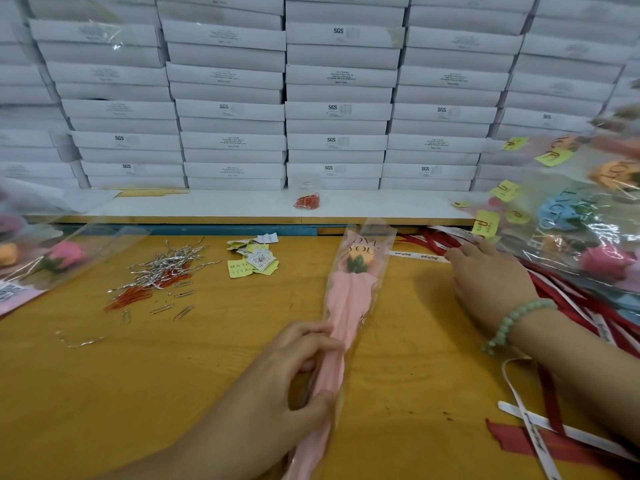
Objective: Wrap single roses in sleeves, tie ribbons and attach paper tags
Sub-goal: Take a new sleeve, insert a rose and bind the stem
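Observation:
A single orange rose in a clear sleeve with pink paper (355, 292) lies upright along the middle of the wooden table. My left hand (294, 382) grips its gathered lower stem part. My right hand (485, 282) reaches right, its fingertips on a white printed ribbon (419, 257) beside a heap of red ribbons (433, 242). Whether the fingers pinch the ribbon is hidden. Paper tags (254, 259), yellow and white, lie in a small pile behind the rose to the left.
Silver twist ties and paper clips (162, 271) are scattered at left. Finished wrapped roses (575, 216) with yellow tags pile at right; more sleeved roses (52, 258) lie far left. A bag of red clips (306, 199) sits on the white shelf before stacked white boxes (336, 109).

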`<state>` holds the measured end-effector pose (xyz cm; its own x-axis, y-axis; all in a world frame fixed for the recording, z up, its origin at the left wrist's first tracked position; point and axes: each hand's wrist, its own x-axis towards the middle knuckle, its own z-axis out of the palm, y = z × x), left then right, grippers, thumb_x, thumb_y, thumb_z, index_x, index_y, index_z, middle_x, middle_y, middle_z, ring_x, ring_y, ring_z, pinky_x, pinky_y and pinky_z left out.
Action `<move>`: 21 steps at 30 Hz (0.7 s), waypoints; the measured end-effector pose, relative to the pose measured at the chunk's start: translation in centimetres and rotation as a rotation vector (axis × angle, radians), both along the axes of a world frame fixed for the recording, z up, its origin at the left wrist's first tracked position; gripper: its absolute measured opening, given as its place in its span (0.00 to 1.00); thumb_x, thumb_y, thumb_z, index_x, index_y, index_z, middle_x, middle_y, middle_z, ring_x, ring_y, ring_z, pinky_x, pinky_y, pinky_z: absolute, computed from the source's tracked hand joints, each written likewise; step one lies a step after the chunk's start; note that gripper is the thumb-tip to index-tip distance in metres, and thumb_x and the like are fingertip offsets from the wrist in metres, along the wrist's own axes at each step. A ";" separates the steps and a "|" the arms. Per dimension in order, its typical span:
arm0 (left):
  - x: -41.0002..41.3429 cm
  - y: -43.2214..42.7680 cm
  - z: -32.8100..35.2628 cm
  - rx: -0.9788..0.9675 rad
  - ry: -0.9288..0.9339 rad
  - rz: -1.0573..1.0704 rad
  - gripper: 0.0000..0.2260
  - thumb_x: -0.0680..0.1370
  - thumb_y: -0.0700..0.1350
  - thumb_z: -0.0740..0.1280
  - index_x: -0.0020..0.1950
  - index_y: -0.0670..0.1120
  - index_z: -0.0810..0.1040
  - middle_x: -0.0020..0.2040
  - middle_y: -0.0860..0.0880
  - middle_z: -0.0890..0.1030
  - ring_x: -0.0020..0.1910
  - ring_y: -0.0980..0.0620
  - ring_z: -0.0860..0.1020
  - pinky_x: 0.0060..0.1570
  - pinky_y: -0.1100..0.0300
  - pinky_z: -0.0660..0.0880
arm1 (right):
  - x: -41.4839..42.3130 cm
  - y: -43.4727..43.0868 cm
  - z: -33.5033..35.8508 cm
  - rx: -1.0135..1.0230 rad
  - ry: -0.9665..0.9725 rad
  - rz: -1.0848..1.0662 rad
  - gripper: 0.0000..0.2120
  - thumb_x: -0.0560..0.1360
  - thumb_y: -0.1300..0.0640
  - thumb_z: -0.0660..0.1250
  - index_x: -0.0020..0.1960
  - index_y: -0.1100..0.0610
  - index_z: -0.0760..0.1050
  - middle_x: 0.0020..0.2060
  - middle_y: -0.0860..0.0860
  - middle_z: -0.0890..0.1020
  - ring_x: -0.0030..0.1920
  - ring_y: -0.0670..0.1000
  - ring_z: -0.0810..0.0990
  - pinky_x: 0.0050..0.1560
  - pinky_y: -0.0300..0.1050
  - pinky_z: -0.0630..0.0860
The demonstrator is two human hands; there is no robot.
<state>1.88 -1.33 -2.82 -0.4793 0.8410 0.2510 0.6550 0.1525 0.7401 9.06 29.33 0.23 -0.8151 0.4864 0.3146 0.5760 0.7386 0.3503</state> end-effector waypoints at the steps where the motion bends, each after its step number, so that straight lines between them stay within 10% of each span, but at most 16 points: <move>1: 0.0 0.0 0.0 0.003 0.000 -0.001 0.18 0.76 0.44 0.68 0.62 0.61 0.74 0.65 0.71 0.65 0.67 0.68 0.67 0.66 0.66 0.68 | 0.0 0.3 -0.1 -0.005 -0.025 -0.022 0.17 0.80 0.57 0.56 0.68 0.53 0.65 0.64 0.50 0.73 0.66 0.53 0.69 0.62 0.48 0.70; 21: -0.2 0.0 -0.2 0.091 -0.038 0.023 0.20 0.78 0.39 0.65 0.63 0.62 0.72 0.59 0.66 0.72 0.64 0.63 0.71 0.61 0.67 0.71 | 0.3 0.9 -0.2 -0.005 -0.030 0.052 0.14 0.81 0.52 0.54 0.63 0.49 0.73 0.58 0.47 0.76 0.60 0.50 0.73 0.60 0.46 0.72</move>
